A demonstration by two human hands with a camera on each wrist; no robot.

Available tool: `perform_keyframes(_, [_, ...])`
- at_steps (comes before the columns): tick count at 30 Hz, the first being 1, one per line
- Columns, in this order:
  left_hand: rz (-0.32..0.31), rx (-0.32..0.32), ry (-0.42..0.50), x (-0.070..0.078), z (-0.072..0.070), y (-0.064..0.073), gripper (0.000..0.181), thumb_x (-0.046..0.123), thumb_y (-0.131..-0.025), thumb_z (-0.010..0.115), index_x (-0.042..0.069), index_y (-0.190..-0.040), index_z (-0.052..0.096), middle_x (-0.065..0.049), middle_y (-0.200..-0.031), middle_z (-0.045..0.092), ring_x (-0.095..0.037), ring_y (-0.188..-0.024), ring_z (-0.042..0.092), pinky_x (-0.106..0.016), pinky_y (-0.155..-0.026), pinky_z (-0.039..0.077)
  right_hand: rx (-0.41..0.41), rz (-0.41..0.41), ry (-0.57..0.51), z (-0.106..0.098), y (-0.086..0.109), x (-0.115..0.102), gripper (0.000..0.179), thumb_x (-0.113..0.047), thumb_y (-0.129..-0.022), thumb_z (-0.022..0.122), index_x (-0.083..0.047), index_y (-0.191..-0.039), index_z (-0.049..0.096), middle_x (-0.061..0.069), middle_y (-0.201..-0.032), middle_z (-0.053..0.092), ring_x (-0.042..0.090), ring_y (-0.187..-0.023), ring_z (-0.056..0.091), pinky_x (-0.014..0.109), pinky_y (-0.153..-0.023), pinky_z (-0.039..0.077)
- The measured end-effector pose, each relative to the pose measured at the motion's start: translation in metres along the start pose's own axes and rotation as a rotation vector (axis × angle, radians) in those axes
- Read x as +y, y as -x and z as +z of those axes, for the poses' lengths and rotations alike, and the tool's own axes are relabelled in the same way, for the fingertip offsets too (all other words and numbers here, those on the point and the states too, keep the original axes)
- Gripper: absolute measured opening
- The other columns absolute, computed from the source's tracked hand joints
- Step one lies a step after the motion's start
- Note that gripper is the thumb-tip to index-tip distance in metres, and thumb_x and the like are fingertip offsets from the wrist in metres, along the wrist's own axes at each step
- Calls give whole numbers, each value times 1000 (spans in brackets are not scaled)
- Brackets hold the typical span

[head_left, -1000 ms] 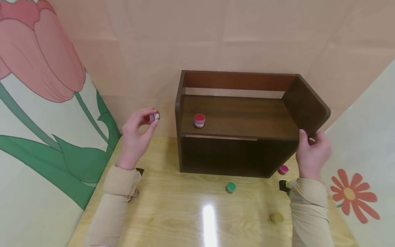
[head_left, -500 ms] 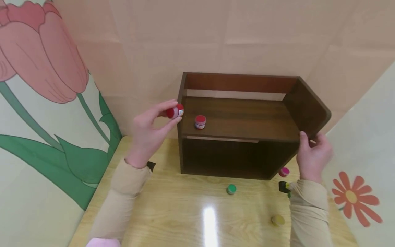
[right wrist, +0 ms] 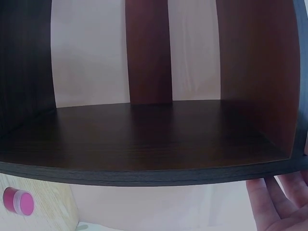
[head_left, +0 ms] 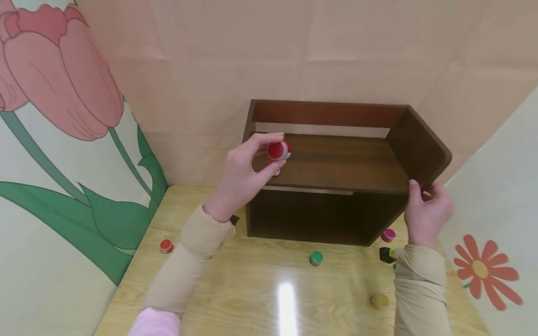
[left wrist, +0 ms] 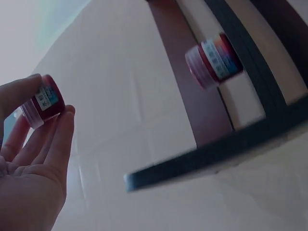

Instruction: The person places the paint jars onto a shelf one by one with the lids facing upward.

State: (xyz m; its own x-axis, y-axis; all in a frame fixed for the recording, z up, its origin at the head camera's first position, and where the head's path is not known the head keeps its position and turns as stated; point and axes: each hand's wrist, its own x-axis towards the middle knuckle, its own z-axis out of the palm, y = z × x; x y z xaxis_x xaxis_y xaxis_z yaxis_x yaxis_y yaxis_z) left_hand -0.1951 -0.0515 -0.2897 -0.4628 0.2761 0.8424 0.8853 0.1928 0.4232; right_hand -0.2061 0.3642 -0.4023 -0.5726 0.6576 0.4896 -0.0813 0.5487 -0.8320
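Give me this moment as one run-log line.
left hand: pinches red jar | right hand: grips shelf at right side | second red jar: on shelf | green jar: on table

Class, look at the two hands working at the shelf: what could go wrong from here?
1. The left hand has the held jar near the standing jar, so it might knock that one over.
2. The held jar is tilted and pinched between thumb and fingers, so it could slip and drop.
3. The right hand grips the right side of the shelf; a tug there might shift it.
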Motion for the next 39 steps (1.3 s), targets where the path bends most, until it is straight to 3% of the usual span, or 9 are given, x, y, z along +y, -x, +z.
perform_keyframes(6, [-39, -84, -54, -9, 17, -6, 46, 7, -87, 82, 4, -130, 66, -6, -121, 68, -11, -104, 61, -22, -80, 56, -6, -4, 19, 2, 1, 2, 26, -26, -95, 72, -1, -104, 74, -7, -92, 68, -5, -75, 59, 12, -72, 47])
perform_keyframes(10, [-91, -132, -89, -16, 26, -9, 47, 11, -89, 80, 4, -133, 64, -6, -121, 67, -12, -103, 60, -19, -78, 54, -8, 4, 34, 3, 0, 3, 29, -27, -96, 72, -1, -107, 74, -3, -97, 70, -7, -74, 58, 12, -72, 46])
perform_keyframes(13, [-93, -159, -124, -23, 35, -9, 46, 13, -91, 79, 3, -133, 63, -7, -120, 68, -15, -96, 58, -20, -72, 50, -5, 14, 40, 3, -1, 3, 29, -28, -96, 71, -1, -108, 73, -2, -98, 70, -9, -74, 57, 11, -72, 46])
perform_keyframes(17, [-69, -179, -170, -33, 48, -5, 43, 8, -89, 80, -1, -128, 65, -9, -119, 68, -16, -98, 61, -18, -85, 50, -11, 8, 39, 4, -1, 2, 29, -27, -96, 72, 0, -108, 73, 1, -99, 72, -9, -73, 58, 10, -71, 47])
perform_keyframes(20, [-86, -190, -197, -39, 55, -1, 40, 5, -88, 81, -1, -124, 66, -9, -118, 66, -17, -106, 62, -17, -97, 47, -19, -3, 47, 5, 1, 2, 31, -27, -96, 72, 1, -108, 73, 6, -101, 73, -9, -73, 57, 10, -71, 46])
perform_keyframes(27, [-175, -289, -287, -49, 62, 1, 37, 11, -90, 79, 0, -124, 68, -7, -116, 65, -16, -104, 64, -15, -94, 47, -24, -10, 66, 5, 0, 2, 36, -31, -96, 70, 3, -110, 71, 9, -103, 72, -11, -73, 56, 10, -72, 46])
perform_keyframes(32, [-179, -378, -353, -53, 64, 1, 39, 12, -91, 79, 1, -126, 67, -8, -119, 65, -17, -107, 64, -18, -96, 48, -18, -5, 61, 4, -1, 3, 35, -31, -96, 70, 2, -109, 71, 5, -102, 71, -10, -74, 56, 11, -73, 47])
perform_keyframes(39, [-187, -406, -403, -55, 71, -1, 40, 14, -93, 77, 0, -129, 66, -9, -120, 64, -17, -107, 63, -21, -97, 49, -14, 4, 60, 4, -2, 1, 31, -29, -96, 71, -1, -108, 73, 5, -101, 72, -9, -74, 57, 11, -72, 47])
